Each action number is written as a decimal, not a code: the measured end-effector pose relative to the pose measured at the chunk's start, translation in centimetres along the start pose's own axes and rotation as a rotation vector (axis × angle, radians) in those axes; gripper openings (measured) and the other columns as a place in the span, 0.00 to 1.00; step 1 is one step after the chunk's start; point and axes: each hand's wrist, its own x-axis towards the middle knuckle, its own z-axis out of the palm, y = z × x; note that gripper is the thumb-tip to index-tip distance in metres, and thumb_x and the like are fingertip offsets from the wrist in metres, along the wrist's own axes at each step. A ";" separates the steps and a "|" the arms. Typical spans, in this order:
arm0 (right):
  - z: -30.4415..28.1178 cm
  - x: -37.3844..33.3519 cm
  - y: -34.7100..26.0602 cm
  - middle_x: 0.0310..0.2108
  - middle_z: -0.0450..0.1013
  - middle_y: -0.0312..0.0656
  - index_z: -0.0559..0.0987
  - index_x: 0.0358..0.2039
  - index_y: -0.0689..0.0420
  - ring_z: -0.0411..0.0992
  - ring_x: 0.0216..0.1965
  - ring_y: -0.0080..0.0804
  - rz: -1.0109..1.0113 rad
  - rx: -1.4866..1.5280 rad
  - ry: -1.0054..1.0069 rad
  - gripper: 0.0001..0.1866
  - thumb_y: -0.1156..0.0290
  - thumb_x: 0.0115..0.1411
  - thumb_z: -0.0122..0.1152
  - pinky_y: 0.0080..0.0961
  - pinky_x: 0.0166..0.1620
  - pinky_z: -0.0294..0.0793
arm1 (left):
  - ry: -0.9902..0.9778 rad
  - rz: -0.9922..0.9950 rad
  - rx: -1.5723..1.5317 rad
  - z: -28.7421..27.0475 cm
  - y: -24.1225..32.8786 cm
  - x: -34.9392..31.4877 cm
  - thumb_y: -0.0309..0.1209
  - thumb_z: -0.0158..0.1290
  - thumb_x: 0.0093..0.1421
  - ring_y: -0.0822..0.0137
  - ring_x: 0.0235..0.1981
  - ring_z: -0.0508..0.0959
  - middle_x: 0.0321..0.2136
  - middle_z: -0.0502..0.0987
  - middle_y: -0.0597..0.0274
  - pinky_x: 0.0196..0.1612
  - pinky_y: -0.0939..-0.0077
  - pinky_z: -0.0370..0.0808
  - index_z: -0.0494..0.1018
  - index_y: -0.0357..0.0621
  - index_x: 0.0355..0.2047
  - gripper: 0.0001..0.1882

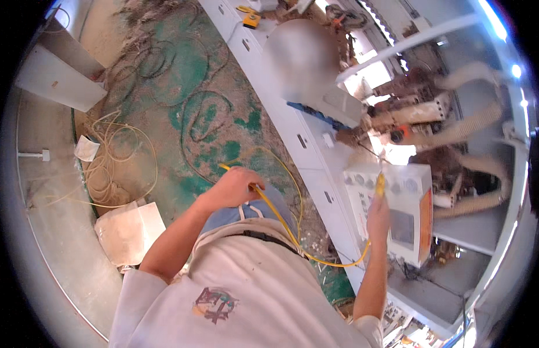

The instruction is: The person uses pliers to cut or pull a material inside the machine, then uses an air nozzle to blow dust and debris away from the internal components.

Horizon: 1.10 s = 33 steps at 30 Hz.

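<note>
A white control box [397,209] with an orange side stands at right; its grey, roughly square screen [403,227] seems dark.

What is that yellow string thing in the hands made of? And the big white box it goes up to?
The yellow cable looks like flexible plastic-coated wire: smooth, slightly glossy, and it droops in a soft loop between the left hand and the right hand. The white box looks like hard plastic or painted metal, hard to tell which; its faces are flat and stiff, with an orange side.
</note>
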 end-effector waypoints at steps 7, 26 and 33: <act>9.9 8.3 -7.4 0.21 0.66 0.34 0.74 0.38 0.59 0.67 0.26 0.24 0.158 0.779 -0.173 0.21 0.51 0.74 0.48 0.26 0.34 0.68 | 0.006 -0.142 -0.022 -8.7 -3.2 3.8 0.29 0.65 0.49 0.51 0.36 0.81 0.30 0.81 0.53 0.43 0.61 0.76 0.83 0.43 0.37 0.13; 18.9 41.8 -50.3 0.25 0.71 0.32 0.73 0.37 0.51 0.73 0.24 0.25 0.353 1.490 -0.439 0.25 0.40 0.69 0.50 0.24 0.20 0.72 | 0.139 -0.285 0.037 -39.4 -13.5 21.8 0.35 0.62 0.60 0.50 0.57 0.75 0.57 0.73 0.48 0.57 0.54 0.74 0.66 0.44 0.64 0.33; 25.2 40.4 -68.6 0.49 0.75 0.41 0.69 0.61 0.56 0.77 0.42 0.34 0.295 1.306 -0.771 0.29 0.45 0.73 0.46 0.34 0.45 0.76 | 0.359 -0.013 -0.426 -49.4 -13.9 33.7 0.34 0.61 0.64 0.54 0.66 0.65 0.72 0.49 0.50 0.58 0.64 0.75 0.48 0.43 0.73 0.45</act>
